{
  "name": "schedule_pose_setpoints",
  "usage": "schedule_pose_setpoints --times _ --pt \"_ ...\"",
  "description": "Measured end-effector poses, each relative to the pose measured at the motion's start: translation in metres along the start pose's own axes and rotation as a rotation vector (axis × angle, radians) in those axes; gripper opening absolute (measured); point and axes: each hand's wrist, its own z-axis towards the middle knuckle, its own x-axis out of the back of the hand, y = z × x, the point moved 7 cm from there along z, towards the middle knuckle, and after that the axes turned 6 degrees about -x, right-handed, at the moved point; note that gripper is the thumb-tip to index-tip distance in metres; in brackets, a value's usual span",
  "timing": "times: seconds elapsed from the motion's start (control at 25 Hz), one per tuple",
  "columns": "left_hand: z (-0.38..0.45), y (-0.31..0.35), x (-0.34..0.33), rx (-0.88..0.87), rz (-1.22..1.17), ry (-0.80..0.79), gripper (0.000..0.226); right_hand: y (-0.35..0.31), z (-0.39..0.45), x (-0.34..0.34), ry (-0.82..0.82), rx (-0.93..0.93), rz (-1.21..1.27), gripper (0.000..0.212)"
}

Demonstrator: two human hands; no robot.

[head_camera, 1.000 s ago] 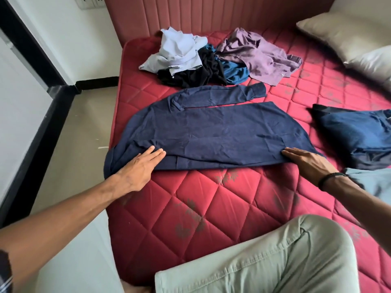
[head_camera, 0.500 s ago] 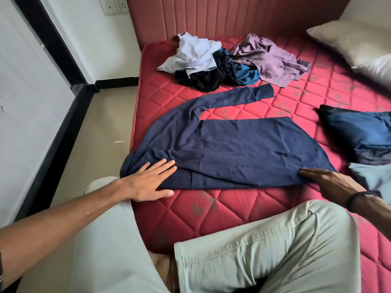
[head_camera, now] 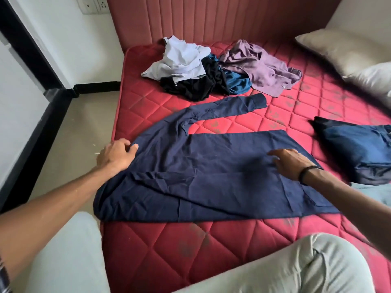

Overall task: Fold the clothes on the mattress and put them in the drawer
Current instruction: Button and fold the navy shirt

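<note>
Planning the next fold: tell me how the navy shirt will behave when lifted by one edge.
The navy shirt will likely drape limply: it lies flat and wrinkled on the mattress. Its loose sleeve will probably dangle. It looks thin, so probably light.

Two pillows [head_camera: 347, 49] by the headboard [head_camera: 211, 17], wall socket [head_camera: 93, 5] above

A shirt [head_camera: 211, 176] is lying spread across the middle of the mattress [head_camera: 190, 246], its sleeve [head_camera: 228, 107] stretching away to the far right. A heap of clothes [head_camera: 215, 70] is sitting beyond it, near the headboard [head_camera: 211, 17]. Folded garments [head_camera: 355, 149] are lying to the right, pillows [head_camera: 349, 51] resting in the far right corner. The floor [head_camera: 80, 140] is running along the left.
</note>
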Motion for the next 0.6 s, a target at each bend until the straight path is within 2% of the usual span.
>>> schedule_pose_setpoints --times 0.12,0.2,0.28,0.4,0.52,0.6 --pt "0.056 0.008 -0.033 0.098 -0.196 -0.092 0.064 -0.023 0.053 0.003 0.048 0.024 -0.004 0.052" --pt "0.078 0.014 -0.038 0.096 -0.232 -0.064 0.060 -0.022 0.084 0.004 0.054 0.035 -0.031 0.061" --pt "0.093 0.011 -0.035 0.101 -0.238 -0.026 0.046 -0.008 0.111 0.003 0.042 0.002 -0.065 0.062" --pt "0.102 -0.022 -0.031 0.176 -0.333 -0.031 0.031 0.020 0.128 0.001 0.032 -0.072 -0.082 0.048" --pt "0.088 -0.033 -0.035 0.204 -0.580 -0.110 0.032 0.036 0.122 0.014 0.121 -0.160 -0.047 0.033" --pt "0.077 -0.023 -0.025 0.236 -0.753 -0.087 0.027 0.042 0.104 0.025 0.192 -0.171 -0.002 0.030"
